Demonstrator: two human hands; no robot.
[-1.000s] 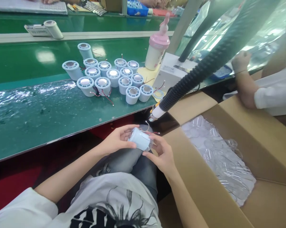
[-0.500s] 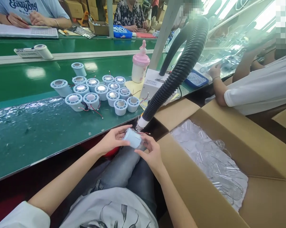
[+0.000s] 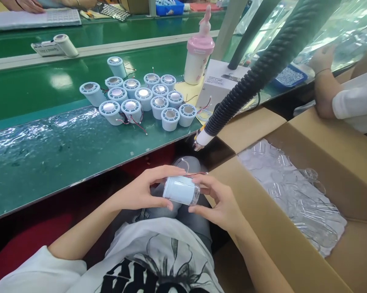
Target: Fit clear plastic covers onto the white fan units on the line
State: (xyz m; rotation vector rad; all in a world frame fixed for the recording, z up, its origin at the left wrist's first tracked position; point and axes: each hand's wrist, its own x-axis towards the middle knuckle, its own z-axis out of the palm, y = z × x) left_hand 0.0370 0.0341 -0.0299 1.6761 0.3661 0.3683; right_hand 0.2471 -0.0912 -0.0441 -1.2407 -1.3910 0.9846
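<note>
Over my lap, a light blue cylinder (image 3: pixel 179 190) lies sideways between my two hands. My left hand (image 3: pixel 137 189) grips its left end, thumb below and fingers above. At the right end a clear plastic cup (image 3: pixel 197 194) sits around the cylinder, and my right hand (image 3: pixel 221 201) pinches it. Thin red wires (image 3: pixel 198 173) stick out over the top toward my right fingers. Beyond my hands, apart from the cylinder, is the metal-tipped nozzle (image 3: pixel 199 143) of a black corrugated hose (image 3: pixel 247 87).
Several similar blue cylinders (image 3: pixel 143 94) with wires stand on the green bench (image 3: pixel 49 162). Behind them are a pink-lidded bottle (image 3: pixel 198 57) and a white box-shaped machine (image 3: pixel 221 79). An open carton (image 3: pixel 259 219) at right holds clear plastic cups (image 3: pixel 305 203). A co-worker's arm (image 3: pixel 323 81) rests beyond it.
The cylinder and both hands have come away from the nozzle, closer to my body. The cylinder now lies more level, and the view has tilted downward.
</note>
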